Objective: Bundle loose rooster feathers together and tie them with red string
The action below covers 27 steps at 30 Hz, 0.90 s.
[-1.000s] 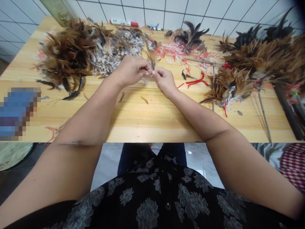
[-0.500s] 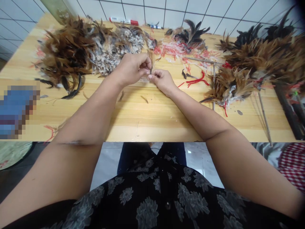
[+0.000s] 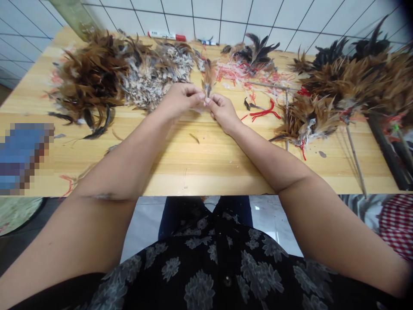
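A small tuft of brown feathers (image 3: 209, 79) stands upright between my hands, tips pointing away from me. My right hand (image 3: 223, 113) pinches its lower end between thumb and forefinger. My left hand (image 3: 181, 101) is closed too, thumb and forefinger pressed together against the same lower end, touching the right thumb. The quill ends are hidden behind my fingertips. Just beyond my left hand lies a pile of grey-white fluffy feathers (image 3: 145, 82). Red string pieces (image 3: 263, 114) lie to the right of my right hand.
Loose brown feathers (image 3: 93, 73) heap at the left. Feather bundles (image 3: 311, 116) on sticks (image 3: 355, 155) lie right. Pink and white string scraps (image 3: 238, 73) and a red-capped marker (image 3: 166, 36) sit toward the tiled wall. A blurred blue object (image 3: 24, 150) rests at the left edge of the wooden table (image 3: 206, 172).
Half a second ago my left fingers were higher up the feathers; they are now down at the base by the right thumb, and the tuft shows more fully. The view has tilted slightly.
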Each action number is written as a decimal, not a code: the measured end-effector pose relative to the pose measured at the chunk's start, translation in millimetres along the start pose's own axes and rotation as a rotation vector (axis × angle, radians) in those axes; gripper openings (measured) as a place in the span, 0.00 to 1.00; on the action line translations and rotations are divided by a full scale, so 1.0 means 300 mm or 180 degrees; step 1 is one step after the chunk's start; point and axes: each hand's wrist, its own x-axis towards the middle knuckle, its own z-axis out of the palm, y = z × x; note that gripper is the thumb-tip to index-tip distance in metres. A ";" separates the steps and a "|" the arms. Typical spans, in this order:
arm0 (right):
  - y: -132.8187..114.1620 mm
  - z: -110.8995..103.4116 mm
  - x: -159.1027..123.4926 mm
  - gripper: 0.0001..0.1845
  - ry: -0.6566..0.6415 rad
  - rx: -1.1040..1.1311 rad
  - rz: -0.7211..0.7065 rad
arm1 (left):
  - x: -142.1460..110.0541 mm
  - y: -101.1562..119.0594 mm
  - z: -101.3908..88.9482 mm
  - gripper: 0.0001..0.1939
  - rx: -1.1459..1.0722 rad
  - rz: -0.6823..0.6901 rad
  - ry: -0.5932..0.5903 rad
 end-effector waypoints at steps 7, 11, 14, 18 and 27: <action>-0.049 0.011 -0.033 0.33 -0.0062 -0.0255 0.0011 | -0.014 0.002 0.038 0.22 -0.0261 -0.0087 -0.0026; -0.039 0.012 -0.032 0.31 -0.0083 -0.0066 0.0064 | -0.012 -0.002 0.035 0.27 -0.0369 -0.0056 0.0005; -0.032 0.011 -0.030 0.31 -0.0061 0.0070 0.0111 | -0.002 -0.011 0.029 0.30 -0.0346 -0.0115 -0.0008; -0.031 0.010 -0.021 0.33 -0.0034 0.0274 0.0087 | 0.004 -0.007 0.021 0.32 -0.0248 -0.0195 0.0039; -0.047 -0.001 -0.012 0.35 -0.0175 0.0492 0.0323 | -0.023 0.033 0.033 0.33 -0.0291 -0.0300 -0.0207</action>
